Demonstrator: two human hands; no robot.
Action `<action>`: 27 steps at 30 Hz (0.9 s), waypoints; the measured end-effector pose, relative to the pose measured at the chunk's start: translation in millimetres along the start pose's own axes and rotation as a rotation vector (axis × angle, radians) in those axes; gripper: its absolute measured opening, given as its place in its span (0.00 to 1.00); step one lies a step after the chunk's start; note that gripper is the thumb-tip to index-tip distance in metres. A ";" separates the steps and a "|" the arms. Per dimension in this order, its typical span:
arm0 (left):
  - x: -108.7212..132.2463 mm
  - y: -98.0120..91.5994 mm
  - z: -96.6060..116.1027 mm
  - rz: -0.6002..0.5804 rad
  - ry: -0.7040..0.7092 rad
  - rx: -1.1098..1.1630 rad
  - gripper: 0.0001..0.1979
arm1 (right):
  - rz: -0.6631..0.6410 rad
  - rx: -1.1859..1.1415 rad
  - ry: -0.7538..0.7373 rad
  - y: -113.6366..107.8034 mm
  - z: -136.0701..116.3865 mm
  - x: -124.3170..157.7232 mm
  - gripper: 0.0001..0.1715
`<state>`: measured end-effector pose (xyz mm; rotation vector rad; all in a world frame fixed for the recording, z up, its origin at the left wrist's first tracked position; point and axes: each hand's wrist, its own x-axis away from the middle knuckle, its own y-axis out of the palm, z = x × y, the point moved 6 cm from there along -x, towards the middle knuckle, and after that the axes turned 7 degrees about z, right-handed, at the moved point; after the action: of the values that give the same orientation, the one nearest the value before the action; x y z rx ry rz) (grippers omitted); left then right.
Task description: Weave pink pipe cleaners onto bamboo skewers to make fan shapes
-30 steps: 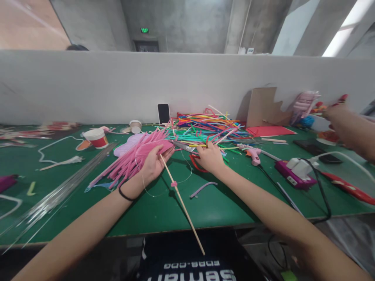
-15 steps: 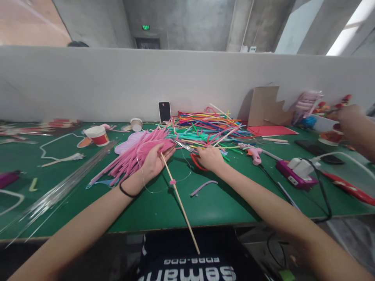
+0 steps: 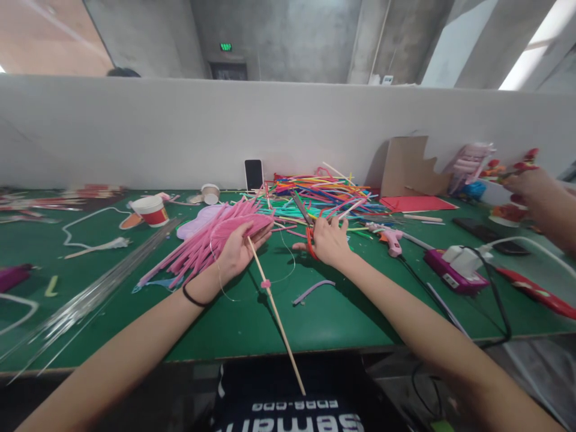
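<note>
Around the hands the green bench (image 3: 245, 336) is crowded: a bundle of pink stems (image 3: 186, 257) lies close by the left hand (image 3: 238, 249), a heap of coloured stems (image 3: 321, 185) spreads beyond the right hand (image 3: 330, 241), and a pink glue gun (image 3: 393, 242) and a purple power strip (image 3: 454, 273) sit farther right. A red and white cup (image 3: 153, 212) stands to the left, and a short purple stem (image 3: 314, 291) lies loose in front.

The left hand holds a flat, pink, fuzzy petal (image 3: 254, 225) above the bench, with a thin wooden stick (image 3: 279, 321) slanting down from it through a small pink band (image 3: 265, 284). The right hand grips red-handled scissors (image 3: 309, 223).

Half a second ago the blades reached to the petal's tip; now they point up toward the heap, apart from it.
</note>
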<state>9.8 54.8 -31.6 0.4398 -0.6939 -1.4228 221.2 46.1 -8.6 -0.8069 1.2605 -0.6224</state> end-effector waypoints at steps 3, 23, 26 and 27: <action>0.6 0.4 0.6 -0.001 0.005 -0.020 0.11 | 0.058 0.008 -0.006 -1.0 0.6 1.1 0.44; -6.0 -6.3 -6.9 -0.066 -0.016 -0.329 0.12 | -0.436 -1.434 0.350 31.6 -41.7 -46.8 0.31; -9.2 -7.8 -7.3 -0.100 -0.029 -0.366 0.11 | -0.452 -1.505 0.274 44.5 -62.0 -62.8 0.29; -9.9 -8.4 -7.4 -0.108 -0.033 -0.376 0.11 | -0.430 -1.520 0.256 48.4 -64.4 -65.9 0.28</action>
<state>8.5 62.6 -44.2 0.1611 -0.4188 -1.6239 143.3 114.7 -16.6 -2.3362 1.7332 0.0460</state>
